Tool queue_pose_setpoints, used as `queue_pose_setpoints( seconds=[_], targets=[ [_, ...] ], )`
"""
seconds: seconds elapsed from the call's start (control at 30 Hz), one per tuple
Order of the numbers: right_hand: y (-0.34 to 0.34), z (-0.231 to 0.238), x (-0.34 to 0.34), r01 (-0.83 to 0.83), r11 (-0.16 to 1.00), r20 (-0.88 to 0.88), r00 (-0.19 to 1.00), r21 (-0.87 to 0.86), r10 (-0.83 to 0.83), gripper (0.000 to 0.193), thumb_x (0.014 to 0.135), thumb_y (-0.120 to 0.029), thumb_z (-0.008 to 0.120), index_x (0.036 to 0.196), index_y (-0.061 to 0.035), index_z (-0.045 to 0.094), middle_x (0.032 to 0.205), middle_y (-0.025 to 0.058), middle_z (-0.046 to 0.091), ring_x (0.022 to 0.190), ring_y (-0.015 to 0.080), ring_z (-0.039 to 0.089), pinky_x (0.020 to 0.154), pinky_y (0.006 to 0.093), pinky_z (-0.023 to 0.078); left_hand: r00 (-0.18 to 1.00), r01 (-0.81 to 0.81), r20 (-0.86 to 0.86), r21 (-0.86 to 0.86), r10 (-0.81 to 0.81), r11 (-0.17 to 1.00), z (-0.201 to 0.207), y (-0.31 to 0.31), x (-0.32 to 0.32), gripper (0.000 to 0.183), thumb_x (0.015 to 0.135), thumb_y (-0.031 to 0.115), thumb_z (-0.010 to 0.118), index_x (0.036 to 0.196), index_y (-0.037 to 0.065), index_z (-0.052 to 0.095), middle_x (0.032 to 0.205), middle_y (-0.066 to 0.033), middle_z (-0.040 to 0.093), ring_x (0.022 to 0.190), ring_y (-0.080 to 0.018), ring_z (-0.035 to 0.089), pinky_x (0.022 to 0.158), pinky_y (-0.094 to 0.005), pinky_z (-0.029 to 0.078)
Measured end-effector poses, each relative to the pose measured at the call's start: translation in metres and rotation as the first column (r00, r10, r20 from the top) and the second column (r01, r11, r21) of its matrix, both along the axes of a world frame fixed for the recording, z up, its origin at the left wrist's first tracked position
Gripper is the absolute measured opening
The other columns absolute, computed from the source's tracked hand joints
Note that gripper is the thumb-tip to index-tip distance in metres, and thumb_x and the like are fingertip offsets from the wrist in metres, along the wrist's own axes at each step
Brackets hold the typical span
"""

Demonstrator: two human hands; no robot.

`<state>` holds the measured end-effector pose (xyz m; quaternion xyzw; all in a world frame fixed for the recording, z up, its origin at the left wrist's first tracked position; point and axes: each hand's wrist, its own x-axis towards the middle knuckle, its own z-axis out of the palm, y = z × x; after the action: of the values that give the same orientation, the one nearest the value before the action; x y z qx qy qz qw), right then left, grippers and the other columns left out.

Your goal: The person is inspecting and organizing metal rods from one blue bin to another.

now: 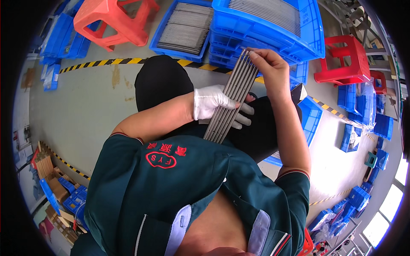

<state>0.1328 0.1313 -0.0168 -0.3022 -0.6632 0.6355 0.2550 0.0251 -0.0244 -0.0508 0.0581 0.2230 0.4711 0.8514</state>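
Observation:
A flat bundle of several thin grey metal rods slants over my lap, its far end up by the blue bins. My left hand, in a white glove with some fingertips bare, is wrapped round the middle of the bundle. At the far end, my bare right hand pinches the rod tips between thumb and fingers. Just beyond stands a stack of blue plastic bins, the top one filled with rows of similar rods. Left of it, a blue tray on the floor also holds rods in rows.
A red plastic stool stands at the far left, another red stool at the right. Yellow-black striped tape runs along the floor. Behind my right arm is a blue bin. More blue bins and cartons line the sides.

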Motion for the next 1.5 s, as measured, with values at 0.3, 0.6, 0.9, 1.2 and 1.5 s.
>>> queue_pose_setpoints(
  seconds=[0.3, 0.6, 0.9, 1.2, 1.5],
  targets=[
    [0.012, 0.001, 0.0, 0.012, 1.0, 0.021, 1.0, 0.01, -0.012, 0.018, 0.086, -0.016, 0.068, 0.097, -0.0007, 0.068, 0.084, 0.0019, 0.066, 0.075, 0.0066, 0.059, 0.066, 0.0203, 0.048, 1.0, 0.018, 0.024, -0.011, -0.018, 1.0, -0.005, 0.01, -0.005, 0.049, 0.086, 0.007, 0.063, 0.129, 0.001, 0.04, 0.119, -0.022, 0.055, 0.109, -0.0411, 0.058, 0.089, -0.0519, 0.052],
    [0.019, 0.005, -0.002, 0.09, 0.994, 0.033, 0.995, 0.055, -0.092, 0.016, 0.087, -0.015, 0.067, 0.095, -0.0015, 0.068, 0.081, 0.0004, 0.065, 0.073, 0.0055, 0.057, 0.066, 0.0188, 0.046, 0.998, 0.052, 0.018, -0.007, -0.052, 0.999, -0.003, 0.011, -0.012, 0.046, 0.085, 0.009, 0.065, 0.125, 0.002, 0.044, 0.116, -0.0193, 0.057, 0.103, -0.0373, 0.062, 0.083, -0.048, 0.054],
    [0.011, 0.003, -0.013, 0.069, 0.995, 0.124, 0.989, 0.076, -0.078, 0.017, 0.087, -0.015, 0.068, 0.096, -0.0005, 0.068, 0.082, 0.0002, 0.065, 0.074, 0.0055, 0.057, 0.066, 0.0193, 0.045, 0.998, 0.05, 0.038, 0.005, -0.05, 0.999, -0.007, 0.008, -0.009, 0.039, 0.088, 0.012, 0.063, 0.122, 0.006, 0.047, 0.113, -0.0178, 0.058, 0.098, -0.033, 0.065, 0.078, -0.0442, 0.057],
    [0.01, 0.001, -0.02, 0.018, 1.0, 0.197, 0.98, 0.003, -0.019, 0.019, 0.086, -0.016, 0.069, 0.097, -0.0006, 0.068, 0.081, 0.0005, 0.065, 0.073, 0.0056, 0.057, 0.067, 0.0196, 0.045, 0.997, 0.06, 0.038, 0.001, -0.06, 0.998, -0.012, 0.006, -0.01, 0.034, 0.09, 0.015, 0.06, 0.121, 0.008, 0.046, 0.116, -0.018, 0.056, 0.101, -0.0318, 0.063, 0.08, -0.0437, 0.056],
    [0.01, 0.0, -0.017, -0.015, 0.998, 0.188, 0.982, 0.06, 0.004, 0.016, 0.085, -0.014, 0.069, 0.095, -0.0016, 0.069, 0.08, 0.0008, 0.066, 0.074, 0.0059, 0.058, 0.069, 0.0204, 0.046, 0.996, 0.061, 0.067, 0.029, -0.063, 0.998, -0.012, 0.004, -0.008, 0.037, 0.09, 0.017, 0.061, 0.123, 0.008, 0.046, 0.116, -0.0177, 0.055, 0.101, -0.0326, 0.063, 0.081, -0.0448, 0.055]
  ],
)
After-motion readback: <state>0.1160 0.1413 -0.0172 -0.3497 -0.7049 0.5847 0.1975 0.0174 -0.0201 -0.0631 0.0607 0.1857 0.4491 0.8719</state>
